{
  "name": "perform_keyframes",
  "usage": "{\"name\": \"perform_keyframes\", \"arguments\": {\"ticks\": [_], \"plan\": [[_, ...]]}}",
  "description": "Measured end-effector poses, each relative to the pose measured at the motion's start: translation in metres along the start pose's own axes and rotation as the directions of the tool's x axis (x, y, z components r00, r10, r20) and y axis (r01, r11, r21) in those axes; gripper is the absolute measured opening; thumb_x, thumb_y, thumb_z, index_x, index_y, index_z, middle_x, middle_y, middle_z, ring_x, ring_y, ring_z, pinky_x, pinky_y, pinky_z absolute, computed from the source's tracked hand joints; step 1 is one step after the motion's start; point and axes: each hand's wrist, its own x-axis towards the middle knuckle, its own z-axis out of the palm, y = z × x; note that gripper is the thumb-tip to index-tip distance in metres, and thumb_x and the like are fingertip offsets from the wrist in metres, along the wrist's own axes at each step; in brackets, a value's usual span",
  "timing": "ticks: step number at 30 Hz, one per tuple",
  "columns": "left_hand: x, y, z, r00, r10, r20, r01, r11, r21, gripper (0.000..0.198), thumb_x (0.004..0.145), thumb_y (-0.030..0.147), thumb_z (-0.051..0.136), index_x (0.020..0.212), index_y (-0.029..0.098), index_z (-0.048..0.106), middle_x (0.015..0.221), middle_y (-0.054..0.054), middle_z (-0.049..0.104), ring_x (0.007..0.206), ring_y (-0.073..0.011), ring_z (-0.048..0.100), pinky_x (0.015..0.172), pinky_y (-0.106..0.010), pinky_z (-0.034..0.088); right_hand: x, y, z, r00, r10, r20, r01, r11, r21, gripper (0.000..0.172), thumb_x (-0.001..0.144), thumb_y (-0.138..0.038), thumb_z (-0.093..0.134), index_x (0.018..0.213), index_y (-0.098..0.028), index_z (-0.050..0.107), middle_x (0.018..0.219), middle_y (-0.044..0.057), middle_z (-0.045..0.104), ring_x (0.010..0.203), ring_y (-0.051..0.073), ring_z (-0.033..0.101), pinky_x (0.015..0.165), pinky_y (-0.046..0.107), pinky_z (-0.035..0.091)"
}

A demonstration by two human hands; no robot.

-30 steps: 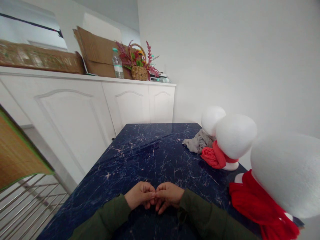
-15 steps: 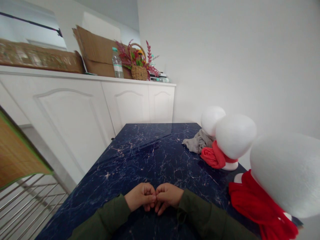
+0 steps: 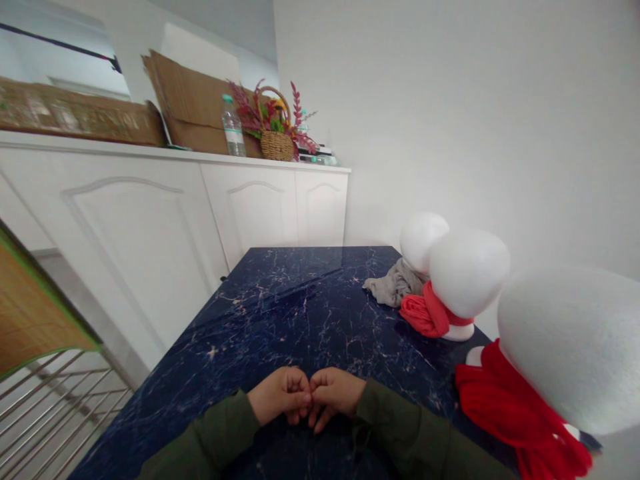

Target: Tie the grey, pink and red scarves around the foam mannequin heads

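My left hand [image 3: 279,394] and my right hand [image 3: 334,393] rest side by side on the dark blue marble table [image 3: 280,313], near its front edge. Both are curled into loose fists with the knuckles touching, and nothing shows in either. Along the table's right side stand three white foam heads. The nearest foam head [image 3: 575,347] wears a red scarf [image 3: 515,417]. The middle foam head [image 3: 467,273] has a coral scarf [image 3: 425,315] round its neck. At the far foam head [image 3: 423,237] lies a grey scarf [image 3: 395,287].
White cabinets [image 3: 165,220] run along the left, topped with cardboard [image 3: 195,107], a water bottle [image 3: 233,127] and a wicker flower basket [image 3: 277,137]. A metal rack [image 3: 45,407] with a green-edged wooden board [image 3: 25,307] stands at lower left. A white wall is close on the right.
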Motion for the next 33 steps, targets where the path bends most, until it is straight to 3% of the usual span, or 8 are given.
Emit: {"name": "perform_keyframes", "arguments": {"ticks": [9,15,20,26,33], "plan": [[0.0002,-0.0014,-0.0005,1.000,0.005,0.019,-0.004,1.000,-0.009,0.037,0.058,0.044,0.066,0.067,0.012,0.050,0.052,0.000,0.059,0.039,-0.0078,0.051,0.039,-0.018,0.039,-0.0004,-0.0008,-0.0007,0.998,0.005,0.064,-0.006,1.000,0.020,0.016,0.055,-0.021,0.047,0.065,-0.010,0.053,0.063,0.003,0.057,0.053,0.011,0.054,0.049,0.026,0.046],[0.0028,-0.0043,-0.0025,0.999,0.036,-0.017,-0.036,0.998,-0.057,0.037,0.059,0.045,0.064,0.065,0.012,0.048,0.052,0.000,0.059,0.039,-0.0068,0.050,0.039,-0.017,0.037,0.0046,0.0029,-0.0030,1.000,0.005,0.014,-0.005,0.998,0.070,0.018,0.050,-0.017,0.045,0.067,-0.012,0.049,0.061,0.002,0.056,0.049,0.012,0.055,0.046,0.028,0.046],[0.0028,-0.0039,-0.0027,0.999,0.030,-0.020,-0.032,0.997,-0.072,0.037,0.058,0.045,0.065,0.066,0.013,0.048,0.051,0.001,0.058,0.039,-0.0075,0.051,0.039,-0.017,0.038,0.0038,0.0031,-0.0036,1.000,-0.004,0.018,0.002,0.994,0.107,0.020,0.055,-0.025,0.048,0.070,-0.013,0.047,0.060,0.002,0.056,0.047,0.013,0.056,0.044,0.028,0.046],[0.0024,-0.0042,-0.0040,0.999,0.031,-0.017,-0.032,0.998,-0.051,0.037,0.058,0.044,0.066,0.066,0.011,0.050,0.052,0.000,0.059,0.040,-0.0079,0.052,0.040,-0.018,0.039,0.0033,0.0057,-0.0062,0.998,-0.036,0.059,0.031,0.996,0.086,0.019,0.058,-0.027,0.051,0.069,-0.011,0.050,0.062,0.003,0.056,0.047,0.011,0.055,0.044,0.025,0.045],[0.0014,-0.0017,-0.0017,0.999,0.023,-0.029,-0.024,1.000,-0.015,0.037,0.058,0.044,0.065,0.065,0.011,0.051,0.053,-0.001,0.060,0.040,-0.0081,0.052,0.040,-0.018,0.039,0.0053,0.0067,-0.0050,1.000,-0.026,0.005,0.026,0.999,0.044,0.016,0.057,-0.024,0.050,0.066,-0.011,0.050,0.058,0.001,0.055,0.047,0.010,0.053,0.044,0.025,0.046]]}}
